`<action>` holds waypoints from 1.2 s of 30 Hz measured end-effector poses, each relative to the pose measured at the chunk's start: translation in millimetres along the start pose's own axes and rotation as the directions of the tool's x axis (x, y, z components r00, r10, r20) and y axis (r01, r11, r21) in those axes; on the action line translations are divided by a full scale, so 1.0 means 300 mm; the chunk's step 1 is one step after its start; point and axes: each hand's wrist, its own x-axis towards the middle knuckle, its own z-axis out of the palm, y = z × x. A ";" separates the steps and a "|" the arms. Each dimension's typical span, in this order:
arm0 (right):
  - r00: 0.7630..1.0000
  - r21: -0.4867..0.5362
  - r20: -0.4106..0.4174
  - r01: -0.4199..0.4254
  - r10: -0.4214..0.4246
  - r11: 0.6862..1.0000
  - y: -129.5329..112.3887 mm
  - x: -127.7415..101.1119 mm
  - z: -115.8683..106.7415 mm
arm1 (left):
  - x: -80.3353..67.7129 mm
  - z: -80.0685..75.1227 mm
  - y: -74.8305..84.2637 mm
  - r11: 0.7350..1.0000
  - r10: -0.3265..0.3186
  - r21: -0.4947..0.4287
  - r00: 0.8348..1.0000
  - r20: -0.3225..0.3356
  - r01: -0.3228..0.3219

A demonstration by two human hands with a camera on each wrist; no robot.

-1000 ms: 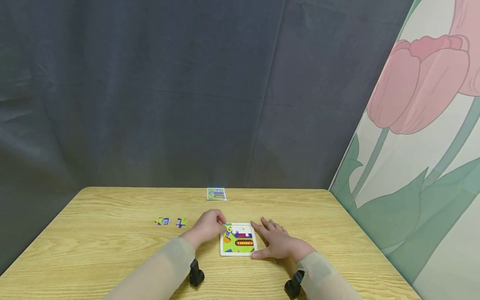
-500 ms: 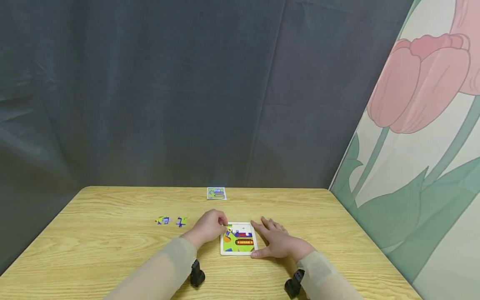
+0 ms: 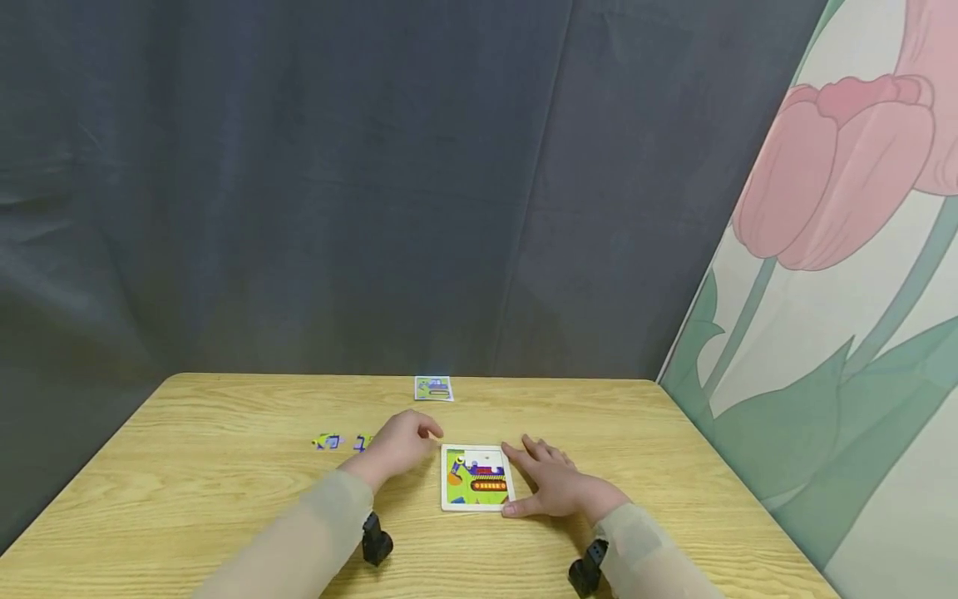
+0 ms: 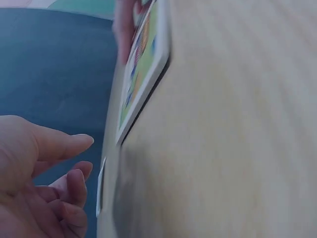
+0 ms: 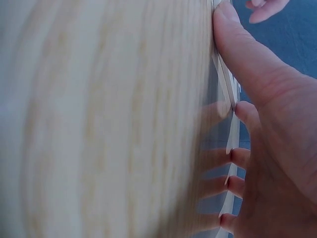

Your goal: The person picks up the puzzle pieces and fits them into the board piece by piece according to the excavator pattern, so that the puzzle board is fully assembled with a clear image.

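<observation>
A white-rimmed jigsaw tray [image 3: 445,487] lies flat on the table, with green, blue and red pieces in it forming part of a digger picture. A white patch shows at its top right. My right hand [image 3: 552,482] rests at the tray's right edge, fingers spread, thumb touching the near corner. My left hand [image 3: 400,445] hovers just left of the tray, apart from it. In the left wrist view its thumb and fingers [image 4: 64,145] stand apart with nothing between them. Two loose jigsaw pieces, one farther left [image 3: 327,442], the other [image 3: 361,443] partly behind my left hand, lie on the table.
A small card [image 3: 434,388] with a similar digger picture lies near the table's back edge. A dark curtain [image 3: 337,208] hangs behind the wooden table [image 3: 187,499]. On the right is a wall [image 3: 861,333] painted with tulips.
My left hand has let go at the tray's upper left corner and drawn back to the left, now partly covering one loose piece. The right hand and the tray stay put.
</observation>
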 end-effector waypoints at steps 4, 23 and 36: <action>1.000 0.004 -0.003 0.013 -0.013 1.000 0.003 -0.001 0.005 | -0.012 -0.087 -0.051 1.000 -0.003 0.020 0.999 -0.045 0.004; 1.000 0.001 -0.001 -0.008 0.008 1.000 0.000 -0.002 -0.004 | -0.131 -0.329 -0.295 0.979 -0.147 0.130 0.986 -0.074 0.156; 1.000 0.009 0.004 -0.012 0.012 1.000 -0.010 -0.003 -0.005 | -0.141 -0.339 -0.279 0.974 -0.138 0.170 0.986 -0.089 0.151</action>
